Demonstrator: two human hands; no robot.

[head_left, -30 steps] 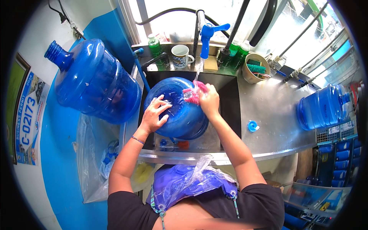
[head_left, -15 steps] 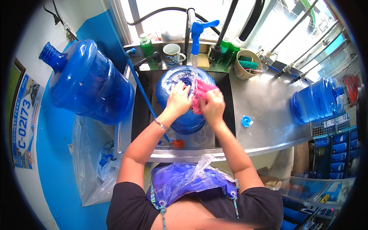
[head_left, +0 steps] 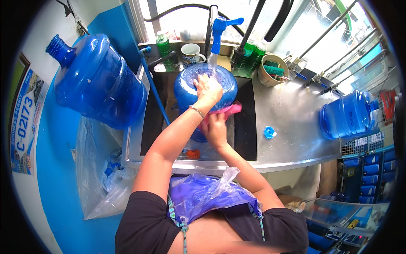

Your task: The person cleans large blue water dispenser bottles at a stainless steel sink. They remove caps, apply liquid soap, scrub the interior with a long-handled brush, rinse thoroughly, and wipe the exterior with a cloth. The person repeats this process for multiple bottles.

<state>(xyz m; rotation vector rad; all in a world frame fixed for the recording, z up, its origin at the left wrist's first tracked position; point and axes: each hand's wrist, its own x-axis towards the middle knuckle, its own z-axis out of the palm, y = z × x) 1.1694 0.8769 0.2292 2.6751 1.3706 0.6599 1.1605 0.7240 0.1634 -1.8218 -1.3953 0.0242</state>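
You worked in strong daylight from the far window (head_left: 296, 25), which was blown out to white. Glare lay on the steel counter (head_left: 292, 114) at right. The view was sharp in the middle; straight edges bent toward the black fisheye rim.

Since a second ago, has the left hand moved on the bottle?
Yes. The left hand has slid up the blue bottle toward the blue tap.
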